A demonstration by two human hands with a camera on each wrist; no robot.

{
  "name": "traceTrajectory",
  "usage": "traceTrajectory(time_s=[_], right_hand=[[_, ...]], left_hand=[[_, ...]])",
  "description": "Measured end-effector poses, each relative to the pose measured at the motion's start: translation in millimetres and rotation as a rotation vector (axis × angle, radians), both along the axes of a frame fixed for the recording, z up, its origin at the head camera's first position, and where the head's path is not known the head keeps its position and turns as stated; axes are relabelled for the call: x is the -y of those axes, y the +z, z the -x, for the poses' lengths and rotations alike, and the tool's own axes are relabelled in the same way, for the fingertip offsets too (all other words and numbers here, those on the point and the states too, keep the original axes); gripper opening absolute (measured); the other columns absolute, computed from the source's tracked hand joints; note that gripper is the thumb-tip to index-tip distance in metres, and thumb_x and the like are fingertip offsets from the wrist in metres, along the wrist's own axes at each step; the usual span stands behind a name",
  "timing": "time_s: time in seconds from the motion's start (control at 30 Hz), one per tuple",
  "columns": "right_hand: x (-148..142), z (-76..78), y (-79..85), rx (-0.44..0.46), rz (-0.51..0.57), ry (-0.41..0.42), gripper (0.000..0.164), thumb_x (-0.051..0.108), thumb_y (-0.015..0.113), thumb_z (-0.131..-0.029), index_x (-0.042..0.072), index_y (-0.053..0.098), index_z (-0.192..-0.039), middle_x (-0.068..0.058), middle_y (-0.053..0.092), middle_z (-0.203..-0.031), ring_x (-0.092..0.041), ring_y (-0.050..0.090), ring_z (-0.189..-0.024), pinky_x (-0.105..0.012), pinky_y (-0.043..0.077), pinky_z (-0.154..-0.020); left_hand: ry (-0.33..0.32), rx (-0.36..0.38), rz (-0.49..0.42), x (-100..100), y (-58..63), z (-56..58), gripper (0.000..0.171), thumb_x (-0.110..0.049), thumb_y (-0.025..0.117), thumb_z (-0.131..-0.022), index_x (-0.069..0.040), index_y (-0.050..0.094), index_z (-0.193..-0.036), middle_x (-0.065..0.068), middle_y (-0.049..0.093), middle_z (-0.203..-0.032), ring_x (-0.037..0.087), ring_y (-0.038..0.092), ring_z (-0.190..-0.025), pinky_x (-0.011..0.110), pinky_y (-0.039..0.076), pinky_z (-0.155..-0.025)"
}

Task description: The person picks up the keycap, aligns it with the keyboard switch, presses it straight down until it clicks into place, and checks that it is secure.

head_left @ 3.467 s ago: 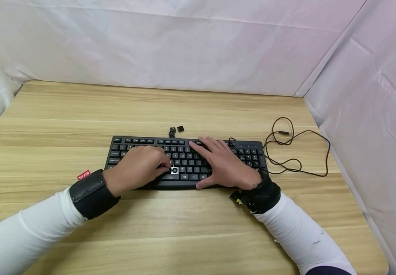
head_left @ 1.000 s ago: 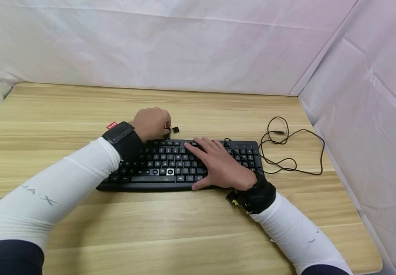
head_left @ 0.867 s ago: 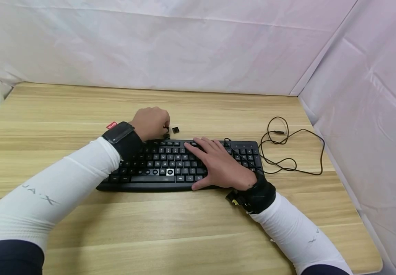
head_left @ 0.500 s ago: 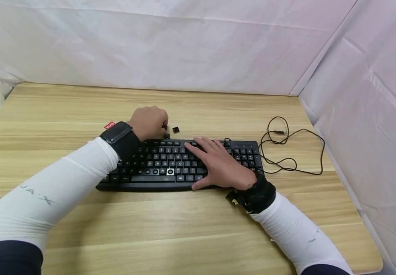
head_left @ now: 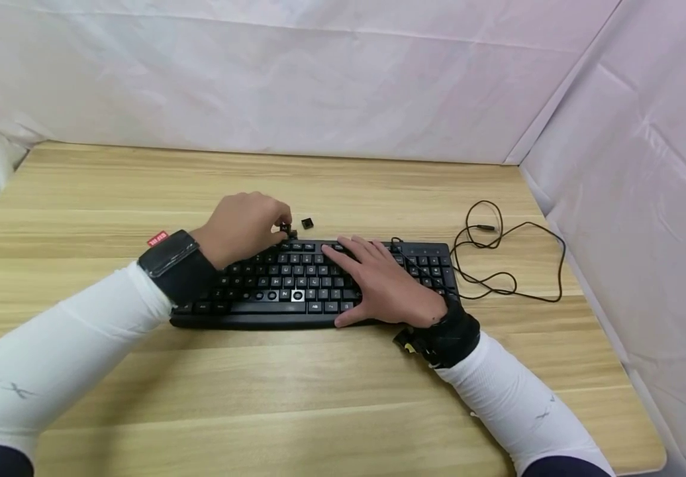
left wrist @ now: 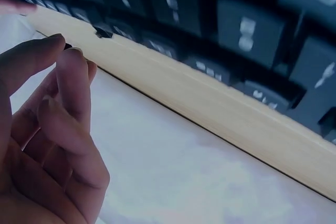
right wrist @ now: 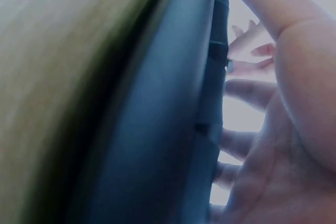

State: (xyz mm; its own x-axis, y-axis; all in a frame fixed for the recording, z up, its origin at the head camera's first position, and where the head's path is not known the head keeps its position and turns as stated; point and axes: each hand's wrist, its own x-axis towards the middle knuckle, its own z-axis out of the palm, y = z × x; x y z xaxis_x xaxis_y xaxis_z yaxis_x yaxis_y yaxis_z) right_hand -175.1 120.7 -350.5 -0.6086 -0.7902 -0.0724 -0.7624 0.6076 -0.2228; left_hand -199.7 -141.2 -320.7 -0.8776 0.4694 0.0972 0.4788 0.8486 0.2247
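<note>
Two white sleeves (head_left: 69,361) are running off the lower edge, cut off there. On the bench (head_left: 343,411) one black keyboard (head_left: 313,281) is lying; the right hand (head_left: 381,285) is resting on it, fingers spread, covering many keys. One white-framed square (head_left: 298,295) is showing among the front keys. Behind, the left hand (head_left: 236,228) is pinching one small keycap (head_left: 285,228), mostly hidden by its fingers. Two more are lying beyond the keyboard: a nearer keycap (head_left: 293,234), hard to make out, and a farther keycap (head_left: 307,224). One cable (head_left: 486,228) is looping at right.
</note>
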Motion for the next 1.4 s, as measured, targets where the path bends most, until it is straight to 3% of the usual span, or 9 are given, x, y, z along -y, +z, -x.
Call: traceTrajectory(time_s=[0.23,0.57,0.9,1.4], right_hand=[[-1.6,1.8,-1.9,-0.011,0.001,0.005,0.112,0.069,0.068,-0.065,0.017,0.019,-0.151,-0.018,0.020,-0.153,-0.033,0.011,-0.138,-0.058,0.015,-0.111],[-3.0,2.2,-1.1,0.001,0.010,-0.001,0.112,0.068,0.069,-0.064,0.017,0.019,-0.151,-0.018,0.020,-0.153,-0.034,0.011,-0.138,-0.058,0.014,-0.110],[-3.1,2.6,-0.9,-0.005,0.019,0.010,0.111,0.067,0.069,-0.065,0.016,0.021,-0.151,-0.019,0.021,-0.153,-0.034,0.012,-0.137,-0.059,0.015,-0.109],[-2.5,3.2,-1.3,0.005,0.005,0.007,0.112,0.069,0.068,-0.065,0.017,0.019,-0.151,-0.018,0.019,-0.153,-0.035,0.010,-0.137,-0.059,0.014,-0.110]], left_hand=[[-0.077,-0.063,-0.016,-3.7,-2.7,-28.3,0.020,-0.021,0.075,-0.077,-0.011,0.073,-0.094,0.004,0.073,-0.086,0.013,0.060,-0.064,0.037,0.054,-0.052],[-0.143,0.011,-0.026,-22.3,-6.2,-59.4,0.020,-0.022,0.075,-0.078,-0.011,0.073,-0.095,0.003,0.070,-0.092,0.014,0.063,-0.077,0.037,0.057,-0.063],[-0.160,0.049,-0.024,-27.3,-12.4,-67.5,0.018,-0.023,0.076,-0.077,-0.013,0.074,-0.091,0.001,0.070,-0.087,0.012,0.062,-0.073,0.034,0.056,-0.059],[-0.164,0.054,-0.026,-28.4,-15.1,-72.4,0.017,-0.019,0.077,-0.077,-0.011,0.075,-0.092,0.004,0.070,-0.089,0.015,0.064,-0.080,0.037,0.057,-0.067]])
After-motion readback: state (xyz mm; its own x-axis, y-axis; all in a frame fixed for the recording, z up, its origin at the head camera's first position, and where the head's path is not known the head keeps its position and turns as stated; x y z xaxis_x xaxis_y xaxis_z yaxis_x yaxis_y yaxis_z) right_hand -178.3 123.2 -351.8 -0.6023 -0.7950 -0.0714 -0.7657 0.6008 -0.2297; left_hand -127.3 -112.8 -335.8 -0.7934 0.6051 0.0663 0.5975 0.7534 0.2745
